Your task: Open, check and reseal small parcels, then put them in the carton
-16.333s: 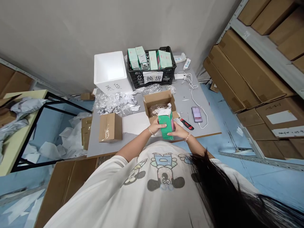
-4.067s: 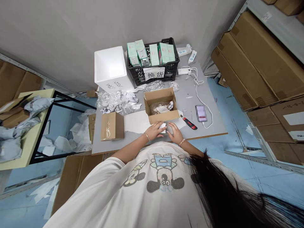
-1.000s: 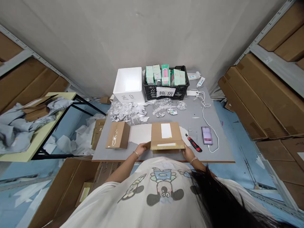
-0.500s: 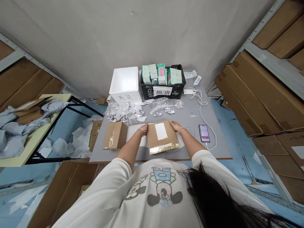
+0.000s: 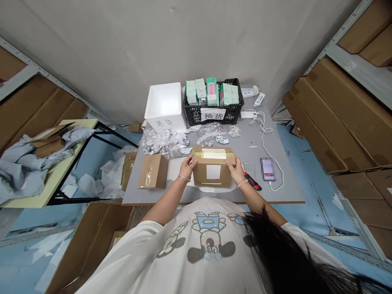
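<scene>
Between my two hands is a brown cardboard box [image 5: 200, 173] with a white label on its near face and yellowish tape along its top. My left hand [image 5: 187, 166] grips its left end, and my right hand [image 5: 235, 168] its right end. Beneath the box lies a white sheet, mostly covered. Beside my right wrist rests a red and black utility knife [image 5: 252, 181], partly behind the wrist. Another taped cardboard box [image 5: 153, 171] stands to the left of my left hand.
Crumpled plastic wrap [image 5: 165, 141] lies behind the boxes. A white foam box [image 5: 165, 102] and a black crate [image 5: 211, 116] of green cartons stand at the back. To the right are a phone [image 5: 268, 169] on a cable and a power strip [image 5: 247, 114].
The box has been tipped, so its taped side, which faced me low down, is now at the top. The utility knife has come into view by my right wrist.
</scene>
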The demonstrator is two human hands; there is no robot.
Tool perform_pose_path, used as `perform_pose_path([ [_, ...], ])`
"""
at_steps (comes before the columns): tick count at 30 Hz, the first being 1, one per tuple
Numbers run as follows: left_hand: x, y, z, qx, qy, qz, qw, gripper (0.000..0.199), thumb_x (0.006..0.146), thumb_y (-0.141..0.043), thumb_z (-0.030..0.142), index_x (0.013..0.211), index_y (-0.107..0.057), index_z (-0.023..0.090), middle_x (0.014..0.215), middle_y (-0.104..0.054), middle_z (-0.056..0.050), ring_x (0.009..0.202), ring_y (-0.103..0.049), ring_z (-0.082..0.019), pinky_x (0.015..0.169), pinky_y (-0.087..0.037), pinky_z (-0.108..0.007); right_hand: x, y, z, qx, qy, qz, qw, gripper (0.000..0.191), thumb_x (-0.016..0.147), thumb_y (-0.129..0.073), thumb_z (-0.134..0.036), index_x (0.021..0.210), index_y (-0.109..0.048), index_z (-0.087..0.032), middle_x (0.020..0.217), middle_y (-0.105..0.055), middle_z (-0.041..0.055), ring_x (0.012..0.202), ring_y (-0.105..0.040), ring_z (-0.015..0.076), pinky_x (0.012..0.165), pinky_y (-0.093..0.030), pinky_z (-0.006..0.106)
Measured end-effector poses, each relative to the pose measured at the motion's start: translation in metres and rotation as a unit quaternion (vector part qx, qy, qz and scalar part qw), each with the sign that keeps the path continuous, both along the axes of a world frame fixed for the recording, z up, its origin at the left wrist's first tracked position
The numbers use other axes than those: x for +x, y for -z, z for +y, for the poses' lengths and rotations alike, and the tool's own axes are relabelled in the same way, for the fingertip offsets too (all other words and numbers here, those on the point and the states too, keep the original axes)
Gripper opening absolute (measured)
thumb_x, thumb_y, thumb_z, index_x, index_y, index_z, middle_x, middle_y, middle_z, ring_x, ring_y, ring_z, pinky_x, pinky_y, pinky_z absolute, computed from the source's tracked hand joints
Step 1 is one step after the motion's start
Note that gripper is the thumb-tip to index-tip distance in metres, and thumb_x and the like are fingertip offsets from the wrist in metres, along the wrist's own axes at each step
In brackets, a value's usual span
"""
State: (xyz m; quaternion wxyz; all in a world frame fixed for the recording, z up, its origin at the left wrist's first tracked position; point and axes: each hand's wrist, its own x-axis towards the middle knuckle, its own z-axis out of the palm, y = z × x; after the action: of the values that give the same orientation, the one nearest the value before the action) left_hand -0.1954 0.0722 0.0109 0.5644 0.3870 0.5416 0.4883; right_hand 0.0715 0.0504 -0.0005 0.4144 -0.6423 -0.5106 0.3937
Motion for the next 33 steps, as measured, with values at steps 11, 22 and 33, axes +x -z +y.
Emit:
perform_pose_path([
  [11,-0.005,-0.013,-0.002,-0.013,0.033,-0.024,0.999,0.054,0.059,-0.076,0.03,0.11,-0.064,0.017,0.114,-0.067,-0.009,0.102,-0.061,-0.025,0.082,-0.05,-0.035,-0.004,-0.008,-0.012,0.007,-0.058,0.116,0.992,0.061,0.083,-0.057,-0.046,0.136,-0.041,-0.023,0.132,-0.058,0.0108,0.116,-0.058,0.0209,0.099,-0.047,0.037],
  [22,-0.031,-0.016,0.004,-0.043,0.164,0.129,0.977,0.031,0.065,-0.073,0.043,0.079,-0.071,0.016,0.111,-0.064,-0.013,0.099,-0.061,-0.029,0.08,-0.052,-0.039,0.036,-0.004,-0.019,0.026,-0.185,-0.041,0.981,0.031,0.074,-0.059,-0.018,0.098,-0.076,-0.026,0.137,-0.051,0.0048,0.131,-0.047,0.0231,0.112,-0.036,0.041],
  [33,-0.019,-0.006,0.036,0.086,0.149,0.311,0.935,0.09,0.07,-0.076,0.048,0.148,-0.038,0.025,0.143,-0.034,-0.014,0.138,-0.032,-0.036,0.115,-0.023,-0.048,0.038,-0.011,-0.02,0.03,-0.289,-0.073,0.954,0.024,0.073,-0.063,-0.012,0.089,-0.078,-0.022,0.138,-0.051,0.0075,0.129,-0.05,0.0237,0.113,-0.036,0.04],
])
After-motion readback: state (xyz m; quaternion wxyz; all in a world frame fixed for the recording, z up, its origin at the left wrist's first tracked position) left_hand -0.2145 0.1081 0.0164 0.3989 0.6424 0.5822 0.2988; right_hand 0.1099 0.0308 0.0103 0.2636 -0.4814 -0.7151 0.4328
